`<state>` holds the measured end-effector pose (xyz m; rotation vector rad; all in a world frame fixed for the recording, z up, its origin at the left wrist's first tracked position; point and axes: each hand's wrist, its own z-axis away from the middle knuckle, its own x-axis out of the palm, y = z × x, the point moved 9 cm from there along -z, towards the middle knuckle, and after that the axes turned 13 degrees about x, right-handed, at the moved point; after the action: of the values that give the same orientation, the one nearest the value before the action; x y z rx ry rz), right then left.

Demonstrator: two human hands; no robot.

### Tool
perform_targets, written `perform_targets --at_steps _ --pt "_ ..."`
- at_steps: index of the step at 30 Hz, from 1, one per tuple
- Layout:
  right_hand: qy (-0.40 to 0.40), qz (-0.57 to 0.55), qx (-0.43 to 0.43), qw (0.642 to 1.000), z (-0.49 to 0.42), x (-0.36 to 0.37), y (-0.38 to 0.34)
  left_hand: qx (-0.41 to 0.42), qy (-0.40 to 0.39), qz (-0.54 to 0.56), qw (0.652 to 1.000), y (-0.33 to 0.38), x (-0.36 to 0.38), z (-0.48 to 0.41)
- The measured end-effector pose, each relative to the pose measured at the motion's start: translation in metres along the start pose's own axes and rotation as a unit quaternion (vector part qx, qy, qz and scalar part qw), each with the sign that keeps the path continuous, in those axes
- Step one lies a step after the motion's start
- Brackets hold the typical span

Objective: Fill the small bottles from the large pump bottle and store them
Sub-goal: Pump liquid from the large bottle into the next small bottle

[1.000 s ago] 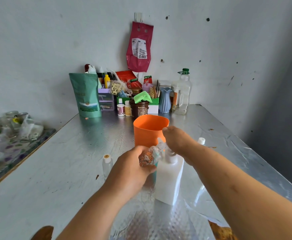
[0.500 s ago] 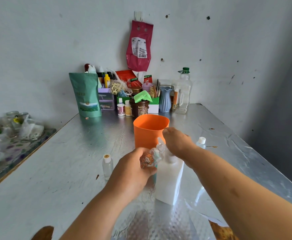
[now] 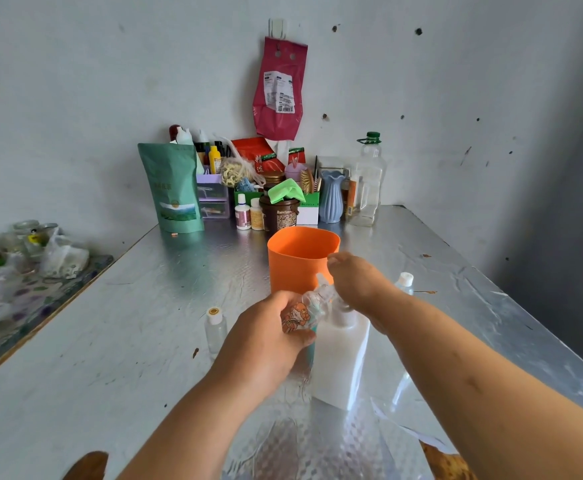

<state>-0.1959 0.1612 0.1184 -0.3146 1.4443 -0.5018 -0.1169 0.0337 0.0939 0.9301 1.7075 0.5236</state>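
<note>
A large white pump bottle (image 3: 343, 358) stands at the middle of the metal table. My right hand (image 3: 359, 284) rests on top of its pump head, which is hidden under the hand. My left hand (image 3: 266, 336) grips a small clear bottle (image 3: 309, 308) with a cartoon sticker, tilted with its mouth up toward the pump spout. A second small clear bottle (image 3: 215, 329) with a white cap stands to the left. A third capped small bottle (image 3: 404, 283) shows behind my right wrist. An orange container (image 3: 300, 259) stands just beyond the pump bottle.
Clutter lines the back wall: a green pouch (image 3: 174, 194), jars, a blue vase (image 3: 331, 197) and a tall clear bottle (image 3: 368, 181). Glass jars and bags sit on a side surface (image 3: 16, 258) at the left. The table edge runs along the right.
My right hand has risen slightly on the pump head and now sits a little higher. The left hand keeps the small bottle at the spout, almost unmoved.
</note>
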Motion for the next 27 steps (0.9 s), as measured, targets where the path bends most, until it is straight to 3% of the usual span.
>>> perform_targets --at_steps 9,27 --pt "0.011 0.002 0.029 1.000 -0.002 0.003 0.006 -0.007 -0.005 0.009 1.000 -0.002 0.003 0.002" --pt "0.011 0.034 -0.002 0.999 -0.003 0.000 0.000 0.000 -0.004 -0.004 1.000 0.003 -0.002 0.001"
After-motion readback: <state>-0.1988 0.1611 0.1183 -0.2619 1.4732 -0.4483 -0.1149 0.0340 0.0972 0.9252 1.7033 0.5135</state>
